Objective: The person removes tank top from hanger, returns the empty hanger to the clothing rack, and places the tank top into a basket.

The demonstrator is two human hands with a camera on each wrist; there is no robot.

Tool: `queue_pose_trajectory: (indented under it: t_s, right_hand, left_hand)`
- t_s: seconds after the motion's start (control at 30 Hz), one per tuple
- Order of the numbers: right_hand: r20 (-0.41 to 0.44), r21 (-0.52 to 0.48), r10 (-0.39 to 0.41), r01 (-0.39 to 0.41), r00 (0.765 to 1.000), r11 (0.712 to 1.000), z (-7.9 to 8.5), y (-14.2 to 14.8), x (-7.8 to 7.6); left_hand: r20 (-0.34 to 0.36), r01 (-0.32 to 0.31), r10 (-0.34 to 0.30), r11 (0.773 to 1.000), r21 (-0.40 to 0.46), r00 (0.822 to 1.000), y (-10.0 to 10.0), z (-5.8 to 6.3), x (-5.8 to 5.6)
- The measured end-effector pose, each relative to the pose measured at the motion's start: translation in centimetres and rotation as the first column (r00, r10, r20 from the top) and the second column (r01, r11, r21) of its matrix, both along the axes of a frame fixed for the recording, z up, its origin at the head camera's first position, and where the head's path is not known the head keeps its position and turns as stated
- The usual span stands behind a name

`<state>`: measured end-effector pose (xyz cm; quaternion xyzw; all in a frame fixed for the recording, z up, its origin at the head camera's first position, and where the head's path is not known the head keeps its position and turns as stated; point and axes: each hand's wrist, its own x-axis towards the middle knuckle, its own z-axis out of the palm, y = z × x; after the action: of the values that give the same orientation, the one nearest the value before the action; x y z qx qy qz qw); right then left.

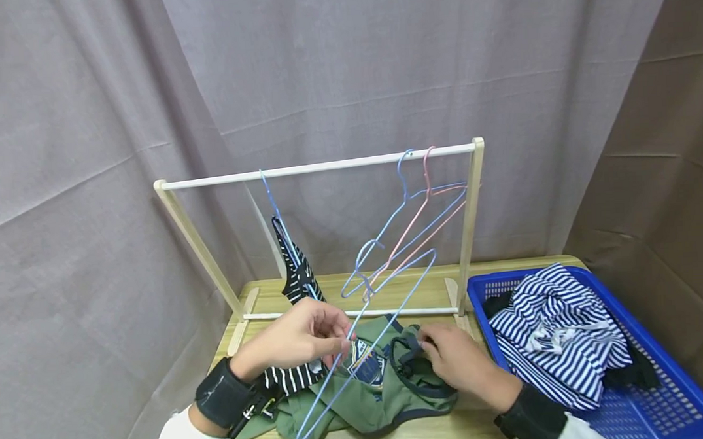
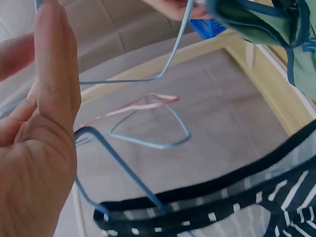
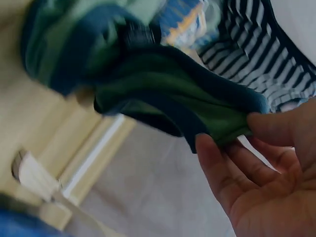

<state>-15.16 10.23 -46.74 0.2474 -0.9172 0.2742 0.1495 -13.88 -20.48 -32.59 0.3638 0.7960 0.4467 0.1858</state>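
Note:
My left hand (image 1: 309, 332) grips a light blue wire hanger (image 1: 300, 438) by one side, its hook pointing toward the rack. The hanger slants over a green sleeveless garment (image 1: 360, 412) with navy trim and a printed front, which lies rumpled on the table. My right hand (image 1: 458, 362) pinches the trimmed edge of that garment between thumb and fingers; the right wrist view shows the edge (image 3: 227, 94) lifted and the opening spread. Behind my left hand, a black-and-white striped garment (image 1: 299, 274) hangs from a blue hanger (image 1: 270, 195) on the rack.
The rack's white rail (image 1: 337, 165) spans the table (image 1: 337, 285) between wooden posts. Another blue hanger (image 1: 402, 178) and a pink hanger (image 1: 426, 170) hang at its right end. At right stands a blue basket (image 1: 478, 283) holding a striped garment (image 1: 556, 328) and dark cloth.

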Motion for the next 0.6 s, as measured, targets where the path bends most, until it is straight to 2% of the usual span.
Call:
queue_pose_trajectory:
  t_s: [0.2, 0.4, 0.6]
  right_hand:
    - [0.104, 0.074, 0.071, -0.079, 0.992, 0.994, -2.6, -2.4, 0.7]
    - [0.236, 0.136, 0.096, -0.131, 0.967, 0.982, -4.6, -4.1, 1.1]
    - [0.303, 0.136, 0.054, -0.099, 0.951, 0.986, -5.8, -4.9, 0.8]
  left_hand:
    - [-0.022, -0.023, 0.022, 0.999, -0.027, 1.0, 1.6, 0.9, -1.1]
    - [-0.04, -0.063, 0.061, 0.996, -0.059, 0.997, 3.7, 2.6, -1.8]
    - [-0.071, -0.096, 0.09, 0.992, -0.081, 0.993, 6.1, 4.2, -2.8]
